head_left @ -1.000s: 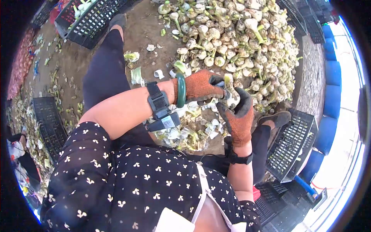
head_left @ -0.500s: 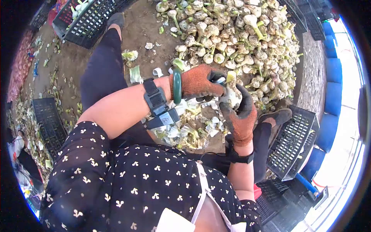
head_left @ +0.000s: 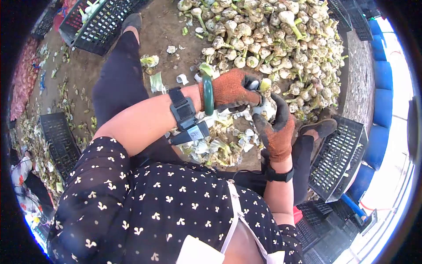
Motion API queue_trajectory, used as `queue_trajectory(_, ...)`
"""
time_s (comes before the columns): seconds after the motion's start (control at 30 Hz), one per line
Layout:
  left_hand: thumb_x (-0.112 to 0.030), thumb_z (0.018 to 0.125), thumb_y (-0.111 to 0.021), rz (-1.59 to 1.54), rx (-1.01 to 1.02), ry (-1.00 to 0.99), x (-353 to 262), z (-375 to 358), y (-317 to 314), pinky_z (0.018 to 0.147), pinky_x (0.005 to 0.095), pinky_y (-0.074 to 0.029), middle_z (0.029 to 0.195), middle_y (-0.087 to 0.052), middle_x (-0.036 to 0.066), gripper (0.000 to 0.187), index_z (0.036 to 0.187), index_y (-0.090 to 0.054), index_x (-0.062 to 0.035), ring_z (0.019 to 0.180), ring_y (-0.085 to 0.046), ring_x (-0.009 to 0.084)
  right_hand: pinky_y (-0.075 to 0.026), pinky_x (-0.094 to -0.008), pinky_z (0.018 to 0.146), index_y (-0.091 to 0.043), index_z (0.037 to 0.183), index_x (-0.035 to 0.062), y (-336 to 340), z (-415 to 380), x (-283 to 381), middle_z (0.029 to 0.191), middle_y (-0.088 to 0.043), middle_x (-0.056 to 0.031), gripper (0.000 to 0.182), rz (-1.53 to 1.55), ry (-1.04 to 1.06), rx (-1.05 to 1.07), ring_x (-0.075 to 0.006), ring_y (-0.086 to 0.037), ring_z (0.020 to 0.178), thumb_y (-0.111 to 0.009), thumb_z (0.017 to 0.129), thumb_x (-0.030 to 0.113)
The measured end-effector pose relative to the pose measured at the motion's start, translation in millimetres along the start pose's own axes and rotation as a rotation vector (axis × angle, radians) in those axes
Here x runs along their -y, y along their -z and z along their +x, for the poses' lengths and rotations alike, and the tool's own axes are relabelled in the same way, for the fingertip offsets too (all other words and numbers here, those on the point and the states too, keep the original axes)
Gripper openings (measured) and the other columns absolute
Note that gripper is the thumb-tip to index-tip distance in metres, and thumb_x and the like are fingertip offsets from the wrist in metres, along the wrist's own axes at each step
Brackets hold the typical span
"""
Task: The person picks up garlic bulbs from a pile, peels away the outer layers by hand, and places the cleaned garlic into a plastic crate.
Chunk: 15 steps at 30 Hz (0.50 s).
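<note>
A white garlic bulb (head_left: 267, 108) with a short, cut yellowish stem is held between my two gloved hands above the ground. My left hand (head_left: 232, 89), in an orange glove with dark fingers, is closed with its fingertips against the bulb's left side near the stem. A small shiny grey piece (head_left: 253, 85) shows between those fingers; its kind is not clear. From the right and below, my right hand (head_left: 277, 130) grips the same bulb with thumb and fingers curved round it. Beneath the hands lie peeled skins and leaf scraps (head_left: 220, 147).
A large heap of garlic bulbs (head_left: 281, 39) lies ahead. Black plastic crates stand at the upper left (head_left: 103, 26), at the left (head_left: 59, 141) and by my right foot (head_left: 336, 158). Blue barrels (head_left: 381, 110) line the right edge. Pink net sacks (head_left: 24, 79) lie far left.
Both hands and the bulb have shifted slightly right in the view, the left hand also a little upward. The view itself has moved a little. Both hands keep hold of the bulb.
</note>
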<state>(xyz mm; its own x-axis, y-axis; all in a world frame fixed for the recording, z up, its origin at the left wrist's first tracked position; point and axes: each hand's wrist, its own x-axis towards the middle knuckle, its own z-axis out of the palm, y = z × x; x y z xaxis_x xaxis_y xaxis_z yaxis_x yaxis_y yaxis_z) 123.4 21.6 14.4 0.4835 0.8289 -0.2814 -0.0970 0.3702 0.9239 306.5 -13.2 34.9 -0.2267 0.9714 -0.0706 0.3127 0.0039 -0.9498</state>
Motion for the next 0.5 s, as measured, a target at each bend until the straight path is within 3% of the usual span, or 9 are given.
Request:
queue_trajectory(0.07,-0.018,0.07,-0.065,0.038,0.002,-0.032,6.4,0.5,-1.4,0.044,0.0215,-0.04,0.065,-0.057,-0.002,0.021,0.087,-0.062,-0.0051,0.051,-0.048,0.0055,-0.045,-0.0296,0.082,-0.046,0.118,-0.0041,2.3,-0.8,-4.9,0.102,-0.058,-0.0116,0.06,-0.289,0.135,0.01,-0.0162,-0.055,0.093,-0.072,0.067,0.015)
queue_trajectory(0.2,-0.016,0.07,-0.062,0.053,-0.133,-0.123,15.3,3.9,-4.1,0.045,0.022,-0.04,0.066,-0.057,-0.002,0.02,0.087,-0.062,-0.005,0.051,-0.048,0.0059,-0.048,-0.0291,0.076,-0.047,0.117,-0.004,0.4,-5.5,2.8,0.105,-0.058,-0.0123,0.051,-0.023,-0.064,0.023,-0.0153,-0.057,0.089,-0.065,0.072,0.013)
queue_trajectory(0.27,-0.015,0.071,-0.059,-0.022,0.019,0.073,3.4,0.3,2.0,0.048,0.0231,-0.041,0.066,-0.056,-0.002,0.022,0.09,-0.061,-0.0049,0.053,-0.049,0.0069,-0.049,-0.0291,0.07,-0.044,0.12,-0.0028,10.1,-1.9,-4.2,0.106,-0.057,-0.0127,0.052,-0.019,-0.06,0.057,-0.0166,-0.059,0.084,-0.062,0.076,0.019)
queue_trajectory(0.33,-0.015,0.073,-0.057,0.027,0.077,0.04,-1.8,0.4,7.1,0.05,0.0241,-0.042,0.066,-0.056,-0.001,0.028,0.099,-0.061,-0.0053,0.056,-0.05,0.0088,-0.05,-0.0302,0.069,-0.04,0.124,-0.0014,14.8,1.2,-14.8,0.107,-0.055,-0.0129,0.058,0.692,-0.237,0.189,-0.0198,-0.059,0.084,-0.061,0.077,0.026)
queue_trajectory(0.37,-0.016,0.075,-0.055,-0.047,0.012,0.047,-0.4,0.3,6.2,0.052,0.0249,-0.044,0.068,-0.057,0.0,0.031,0.104,-0.06,-0.0056,0.057,-0.051,0.0101,-0.051,-0.033,0.068,-0.037,0.125,-0.0006,9.9,0.6,-20.2,0.108,-0.054,-0.0136,0.06,0.749,-0.183,0.114,-0.0232,-0.058,0.089,-0.06,0.079,0.028)
queue_trajectory(0.4,-0.016,0.076,-0.054,-0.124,-0.055,0.056,0.8,-0.8,6.8,0.054,0.0258,-0.046,0.07,-0.058,0.001,0.034,0.108,-0.059,-0.0059,0.059,-0.053,0.0115,-0.051,-0.033,0.068,-0.037,0.125,-0.0006,9.8,0.4,-19.6,0.108,-0.054,-0.0136,0.06,0.749,-0.18,0.108,-0.0232,-0.058,0.089,-0.06,0.079,0.028)
queue_trajectory(0.43,-0.017,0.079,-0.053,0.168,-0.02,0.057,-0.4,-0.2,14.2,0.057,0.0274,-0.049,0.073,-0.06,0.003,0.037,0.114,-0.057,-0.0065,0.062,-0.057,0.0132,-0.05,-0.0344,0.071,-0.037,0.125,-0.0006,9.6,0.1,-18.7,0.11,-0.053,-0.0139,0.057,0.668,-0.169,0.035,-0.0234,-0.057,0.092,-0.059,0.079,0.025)
queue_trajectory(0.47,-0.017,0.079,-0.053,0.172,-0.017,0.058,-1.2,1.0,17.1,0.057,0.0274,-0.049,0.073,-0.06,0.003,0.037,0.114,-0.057,-0.0065,0.062,-0.057,0.0132,-0.05,-0.0357,0.074,-0.037,0.125,-0.0007,9.0,-0.8,-17.6,0.111,-0.052,-0.0143,0.054,0.589,-0.16,-0.037,-0.0236,-0.056,0.095,-0.057,0.08,0.023)
queue_trajectory(0.5,-0.018,0.08,-0.052,0.327,0.028,0.008,-5.2,-0.4,18.3,0.059,0.028,-0.05,0.075,-0.061,0.004,0.036,0.114,-0.057,-0.0066,0.063,-0.058,0.0131,-0.046,-0.0307,0.081,-0.04,0.124,-0.0022,11.3,-2.0,-12.8,0.112,-0.052,-0.0139,0.048,0.442,-0.152,-0.051,-0.0198,-0.054,0.097,-0.055,0.079,0.009)
